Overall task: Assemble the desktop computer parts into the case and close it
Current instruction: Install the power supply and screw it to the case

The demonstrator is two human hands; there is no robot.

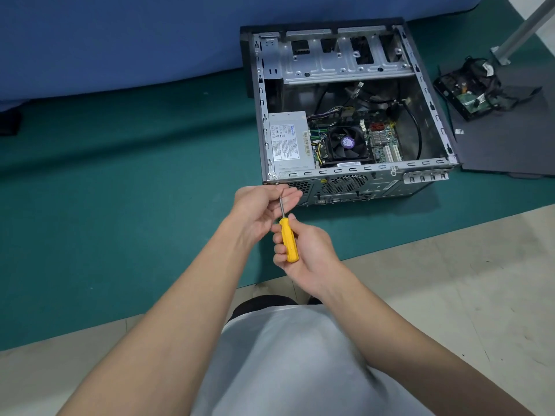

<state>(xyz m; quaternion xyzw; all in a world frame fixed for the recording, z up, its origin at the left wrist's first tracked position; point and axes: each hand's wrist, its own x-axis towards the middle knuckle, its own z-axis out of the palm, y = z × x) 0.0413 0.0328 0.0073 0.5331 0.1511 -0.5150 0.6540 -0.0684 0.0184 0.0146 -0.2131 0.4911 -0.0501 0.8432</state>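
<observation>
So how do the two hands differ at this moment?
The right hand grips the yellow screwdriver by its handle; the left hand lies with fingers straight beside the shaft. The left hand is nearer the computer case, by its rear corner; the right hand sits lower, closer to the body. Both are bare and tend the same tool.
</observation>
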